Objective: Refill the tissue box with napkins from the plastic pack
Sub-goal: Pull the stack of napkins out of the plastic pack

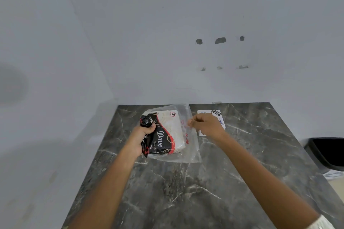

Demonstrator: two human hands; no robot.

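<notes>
Crinkled plastic pack [167, 134], marbled dark countertop [195, 191]

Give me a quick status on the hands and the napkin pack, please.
Left hand gripping the Dove napkin pack. Right hand pinching the clear plastic bag around it. Tissue box not identified; white card behind right hand.

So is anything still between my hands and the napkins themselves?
Yes, the plastic pack still wraps the napkins. The left hand grips its black printed end, and the right hand pinches the clear plastic on the other side.
</notes>
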